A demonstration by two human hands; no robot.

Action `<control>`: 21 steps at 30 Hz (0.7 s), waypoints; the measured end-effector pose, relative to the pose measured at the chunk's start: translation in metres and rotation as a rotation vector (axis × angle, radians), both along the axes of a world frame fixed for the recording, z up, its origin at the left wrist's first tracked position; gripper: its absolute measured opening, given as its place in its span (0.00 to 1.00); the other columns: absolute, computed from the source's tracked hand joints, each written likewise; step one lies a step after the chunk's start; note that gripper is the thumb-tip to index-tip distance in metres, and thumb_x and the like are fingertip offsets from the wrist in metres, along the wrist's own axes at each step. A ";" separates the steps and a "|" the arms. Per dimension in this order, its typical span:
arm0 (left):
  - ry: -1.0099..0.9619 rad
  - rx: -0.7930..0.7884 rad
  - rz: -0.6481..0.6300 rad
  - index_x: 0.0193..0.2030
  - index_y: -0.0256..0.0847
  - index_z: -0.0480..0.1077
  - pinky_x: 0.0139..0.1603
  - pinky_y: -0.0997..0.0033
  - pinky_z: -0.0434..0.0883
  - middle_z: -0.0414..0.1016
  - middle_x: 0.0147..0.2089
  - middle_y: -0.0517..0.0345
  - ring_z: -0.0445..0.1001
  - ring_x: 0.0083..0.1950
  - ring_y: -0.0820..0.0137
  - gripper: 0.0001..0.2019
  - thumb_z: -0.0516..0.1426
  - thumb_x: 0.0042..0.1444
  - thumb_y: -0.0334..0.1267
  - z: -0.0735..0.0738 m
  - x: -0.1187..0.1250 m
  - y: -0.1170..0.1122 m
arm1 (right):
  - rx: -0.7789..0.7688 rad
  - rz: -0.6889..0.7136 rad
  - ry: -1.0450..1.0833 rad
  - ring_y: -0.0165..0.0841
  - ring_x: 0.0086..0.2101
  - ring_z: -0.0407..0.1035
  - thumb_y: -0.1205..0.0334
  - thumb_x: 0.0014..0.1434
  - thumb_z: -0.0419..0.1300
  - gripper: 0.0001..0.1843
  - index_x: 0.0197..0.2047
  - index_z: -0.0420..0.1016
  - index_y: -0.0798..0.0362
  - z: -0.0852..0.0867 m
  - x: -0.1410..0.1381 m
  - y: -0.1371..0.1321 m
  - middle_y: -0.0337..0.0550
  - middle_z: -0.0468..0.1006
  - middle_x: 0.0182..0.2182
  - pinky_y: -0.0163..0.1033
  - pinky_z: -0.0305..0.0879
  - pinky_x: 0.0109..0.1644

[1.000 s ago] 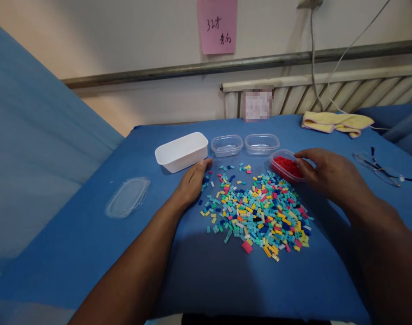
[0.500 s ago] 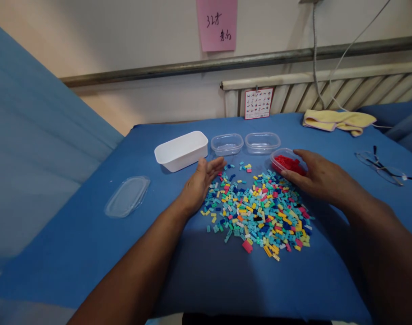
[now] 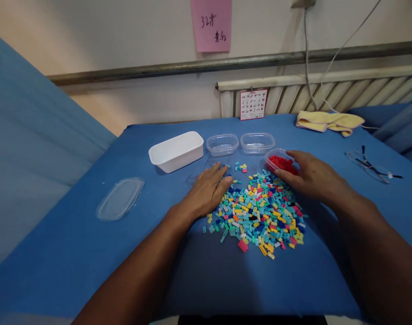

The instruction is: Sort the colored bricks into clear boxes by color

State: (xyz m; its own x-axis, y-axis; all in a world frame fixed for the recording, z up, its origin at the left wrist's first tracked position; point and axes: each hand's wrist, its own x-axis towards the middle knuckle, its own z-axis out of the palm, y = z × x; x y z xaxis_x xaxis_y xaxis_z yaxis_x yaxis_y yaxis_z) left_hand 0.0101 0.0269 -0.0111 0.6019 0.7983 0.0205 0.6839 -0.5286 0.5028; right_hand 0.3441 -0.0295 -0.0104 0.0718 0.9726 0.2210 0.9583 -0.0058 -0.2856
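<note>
A heap of small coloured building bricks lies spread on the blue-covered table. My left hand rests palm down over the heap's left edge, fingers extended, hiding some of the bricks beneath. On the far right of the heap, my right hand grips a small clear plastic container, thumb at the near side and fingers at the far rim. Red pieces fill part of that container. Two more clear plastic containers stand in a row behind the heap, and no bricks show in them.
A white tub stands back left, with clear lids lying nearer on the left. Eyeglasses and a folded yellow cloth are on the right. A small printed card stands against the radiator behind.
My left hand has turned from edge-on to palm down and moved onto the heap's left edge. My right hand keeps its grip on the container. The view has shifted slightly.
</note>
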 end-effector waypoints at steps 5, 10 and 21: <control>-0.062 0.039 -0.224 0.78 0.44 0.64 0.84 0.46 0.55 0.62 0.81 0.50 0.58 0.83 0.58 0.33 0.42 0.78 0.60 0.017 0.004 -0.023 | 0.026 0.026 0.008 0.61 0.59 0.76 0.35 0.70 0.58 0.42 0.72 0.71 0.61 -0.002 -0.001 0.001 0.67 0.79 0.63 0.65 0.74 0.61; 0.015 0.162 -0.588 0.78 0.48 0.64 0.85 0.43 0.51 0.57 0.83 0.49 0.54 0.84 0.53 0.36 0.53 0.72 0.65 0.021 0.013 -0.064 | 0.043 0.048 -0.003 0.60 0.61 0.75 0.38 0.72 0.56 0.39 0.71 0.71 0.61 -0.002 -0.002 0.001 0.67 0.78 0.63 0.65 0.72 0.64; 0.205 0.304 -0.462 0.78 0.48 0.64 0.84 0.39 0.49 0.54 0.84 0.49 0.53 0.84 0.51 0.27 0.50 0.79 0.52 0.005 0.012 -0.039 | 0.045 0.044 0.004 0.60 0.60 0.75 0.37 0.72 0.56 0.38 0.70 0.73 0.59 -0.001 -0.003 0.000 0.64 0.80 0.62 0.64 0.73 0.64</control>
